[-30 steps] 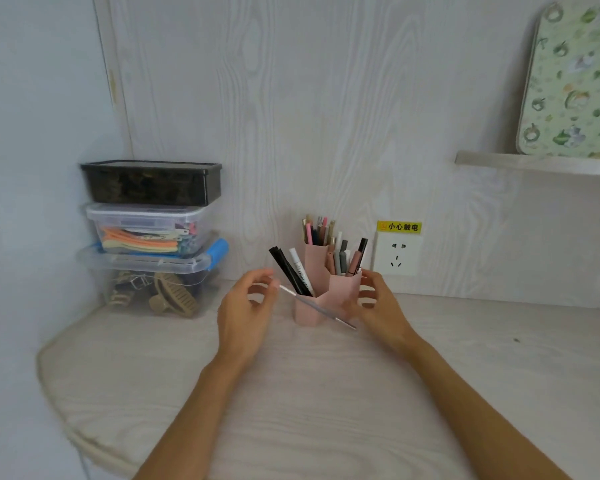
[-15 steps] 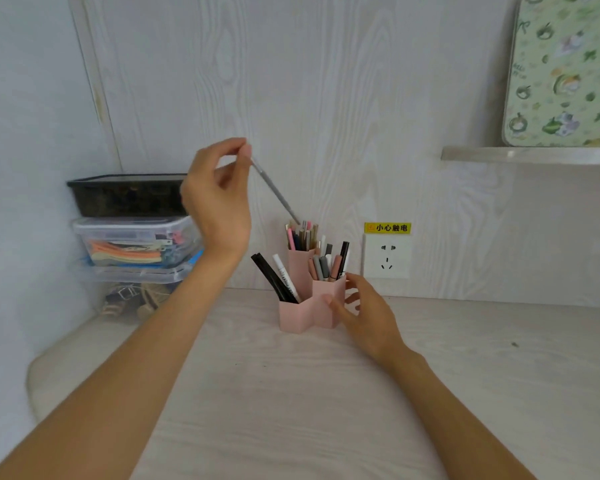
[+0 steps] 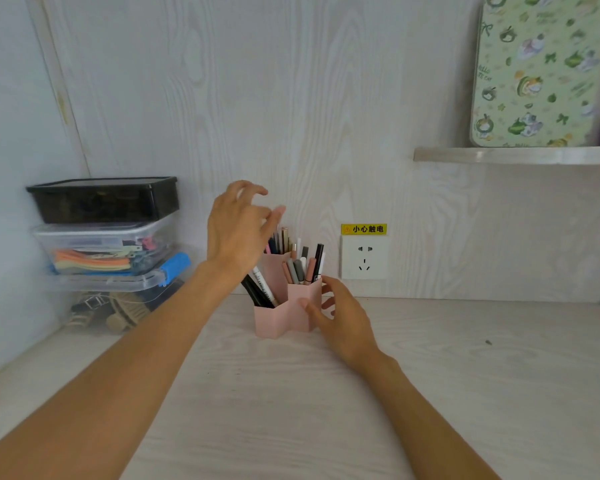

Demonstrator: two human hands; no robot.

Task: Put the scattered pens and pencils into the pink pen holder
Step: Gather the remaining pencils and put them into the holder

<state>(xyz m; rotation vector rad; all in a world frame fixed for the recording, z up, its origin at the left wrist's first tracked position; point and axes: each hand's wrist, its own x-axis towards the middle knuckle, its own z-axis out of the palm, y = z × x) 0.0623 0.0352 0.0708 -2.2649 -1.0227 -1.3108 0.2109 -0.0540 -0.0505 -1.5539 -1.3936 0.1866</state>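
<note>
Released since the previous frame, the thin grey pencil no longer sits in the left hand, which hovers above the rear compartment with fingers loosely spread and holding nothing. Right hand steadies the pink pen holder, thumb and fingers lying against its front wall. Pens and pencils stand in all three compartments, and no loose ones show on the desk, so the task appears essentially complete.
</note>
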